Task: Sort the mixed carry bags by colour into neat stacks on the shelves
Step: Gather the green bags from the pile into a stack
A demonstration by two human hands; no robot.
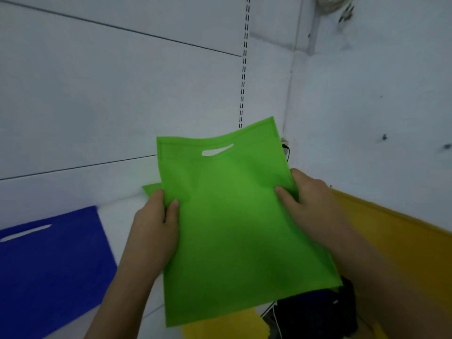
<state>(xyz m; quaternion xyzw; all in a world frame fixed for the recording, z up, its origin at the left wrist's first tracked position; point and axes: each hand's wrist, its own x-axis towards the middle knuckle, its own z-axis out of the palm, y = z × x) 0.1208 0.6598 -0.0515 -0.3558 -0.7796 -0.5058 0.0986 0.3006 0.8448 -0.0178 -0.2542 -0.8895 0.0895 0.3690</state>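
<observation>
A flat royal-blue fabric bag lies on the white shelf. The left hand and right hand pinch the edges of the lime-green non-woven bag, held above it. Lower it squarely onto the green corner behind. A mustard-yellow bag is cropped; the dark bundle below is unclear.

Matt green cloth bag; smooth white shelf.
</observation>
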